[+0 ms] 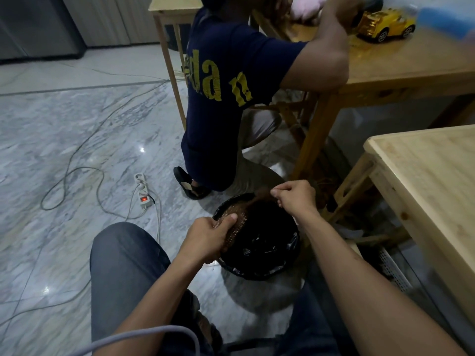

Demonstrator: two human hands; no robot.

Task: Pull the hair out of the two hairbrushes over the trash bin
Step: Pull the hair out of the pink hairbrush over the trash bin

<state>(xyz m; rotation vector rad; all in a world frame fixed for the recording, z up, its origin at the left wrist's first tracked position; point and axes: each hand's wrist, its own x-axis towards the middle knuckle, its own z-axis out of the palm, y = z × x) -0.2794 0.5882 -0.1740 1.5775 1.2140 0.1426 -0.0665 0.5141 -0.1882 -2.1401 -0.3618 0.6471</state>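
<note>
A hairbrush (235, 220) with pale bristle pins is held over a round trash bin (272, 268) lined with a black bag. My left hand (208, 236) grips the brush by its body, thumb across the pins. My right hand (295, 196) is above the bin's far rim, fingers pinched on a tuft of brown hair (261, 195) that stretches from the brush. I cannot see a second hairbrush.
Another person in a navy shirt (226, 80) kneels just beyond the bin, leaning on a wooden table (401, 70) with a yellow toy car (385, 25). A light wooden table (426, 176) stands at right. A power strip (142, 190) and cables lie on the marble floor at left.
</note>
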